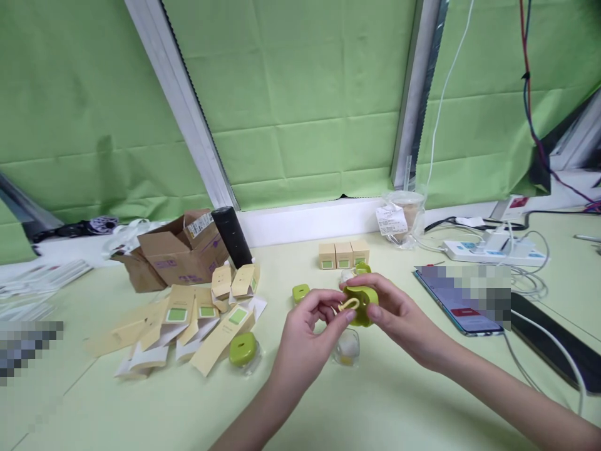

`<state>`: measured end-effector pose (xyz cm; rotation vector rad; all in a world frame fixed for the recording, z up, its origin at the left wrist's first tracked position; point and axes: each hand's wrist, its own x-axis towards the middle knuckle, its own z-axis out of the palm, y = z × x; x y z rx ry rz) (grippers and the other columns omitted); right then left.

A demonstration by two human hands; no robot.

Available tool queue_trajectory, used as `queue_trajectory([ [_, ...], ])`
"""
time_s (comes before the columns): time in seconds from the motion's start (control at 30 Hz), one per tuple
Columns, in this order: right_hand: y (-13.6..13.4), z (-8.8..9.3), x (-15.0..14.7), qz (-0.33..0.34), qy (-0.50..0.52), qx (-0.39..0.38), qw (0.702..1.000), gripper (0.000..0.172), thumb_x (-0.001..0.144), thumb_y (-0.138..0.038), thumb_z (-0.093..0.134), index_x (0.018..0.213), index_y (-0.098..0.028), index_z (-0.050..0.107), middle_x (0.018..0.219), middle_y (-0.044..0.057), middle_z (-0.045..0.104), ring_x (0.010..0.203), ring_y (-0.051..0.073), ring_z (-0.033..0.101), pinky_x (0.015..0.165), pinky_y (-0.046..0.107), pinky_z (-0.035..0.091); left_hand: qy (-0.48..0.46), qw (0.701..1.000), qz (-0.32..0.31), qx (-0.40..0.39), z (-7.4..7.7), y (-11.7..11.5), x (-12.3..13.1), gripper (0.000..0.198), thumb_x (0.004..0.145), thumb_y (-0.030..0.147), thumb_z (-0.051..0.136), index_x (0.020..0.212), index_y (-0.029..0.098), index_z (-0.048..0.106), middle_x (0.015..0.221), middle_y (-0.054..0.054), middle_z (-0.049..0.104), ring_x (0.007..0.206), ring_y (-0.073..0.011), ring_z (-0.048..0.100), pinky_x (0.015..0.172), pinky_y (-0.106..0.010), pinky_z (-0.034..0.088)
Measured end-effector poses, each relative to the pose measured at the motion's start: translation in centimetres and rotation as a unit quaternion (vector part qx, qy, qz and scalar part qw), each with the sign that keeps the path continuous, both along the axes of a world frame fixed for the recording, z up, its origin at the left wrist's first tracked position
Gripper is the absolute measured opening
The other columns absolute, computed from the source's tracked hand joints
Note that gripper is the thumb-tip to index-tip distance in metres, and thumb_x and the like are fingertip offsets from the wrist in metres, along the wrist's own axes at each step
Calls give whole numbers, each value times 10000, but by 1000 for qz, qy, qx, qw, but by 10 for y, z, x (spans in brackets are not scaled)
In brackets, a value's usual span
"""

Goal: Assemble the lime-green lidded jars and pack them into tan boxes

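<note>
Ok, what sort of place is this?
Probably an indoor workroom or office bench: a broad pale table, a power strip trailing cables, and an opened cardboard carton beside small packaging boxes. Which of the two, I can't tell.

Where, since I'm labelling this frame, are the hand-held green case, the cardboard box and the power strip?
Green case (363, 312): head view, hollow inside.
Cardboard box (190, 262): head view, front side.
Power strip (473, 254): head view, white casing.

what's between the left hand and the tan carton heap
In the head view, a green piece with clear plastic under it lies between the left hand and carton heap.
</note>
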<state>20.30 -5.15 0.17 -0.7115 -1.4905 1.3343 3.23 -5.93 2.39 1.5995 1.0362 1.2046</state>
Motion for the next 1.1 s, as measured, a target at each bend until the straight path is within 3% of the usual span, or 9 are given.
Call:
queue_trajectory([
  [0.17,-2,-4,-3,-23,-21,40,999,402,754,-456,674,1101,-297,548,1129,63,538,1037,229,553,825,379,521,113,990,4,87,4,-4,-2,45,753,225,624,723,192,616,722,-8,616,631,-126,518,603,-254,425],
  [0.33,-11,-7,-10,-78,-58,94,991,313,806,-419,629,1095,-313,572,1154,54,539,1093,224,534,872,376,508,187,963,77,179,1,-4,-4,85,749,209,621,666,227,622,690,3,650,757,-182,514,692,-306,413],
  [0.6,-14,-5,-12,-71,-48,103,991,304,883,-348,543,1186,-368,549,1223,35,527,1107,213,542,831,331,540,168,966,122,155,1,-2,-4,61,718,260,648,659,249,660,673,10,653,761,-198,526,789,-384,392],
  [0.87,-16,-12,-15,-79,-37,121,989,387,858,-278,595,1223,-349,489,1238,47,473,1133,197,516,890,338,528,139,982,80,103,5,0,-6,52,697,227,641,670,241,684,690,5,661,779,-200,538,774,-359,399],
  [1.1,-19,-11,-15,-116,-93,253,956,480,843,-218,617,1270,-366,453,1151,54,508,1161,210,458,900,381,520,72,996,-16,54,2,6,-10,91,706,279,658,667,214,708,681,-18,664,722,-183,501,713,-310,399],
])
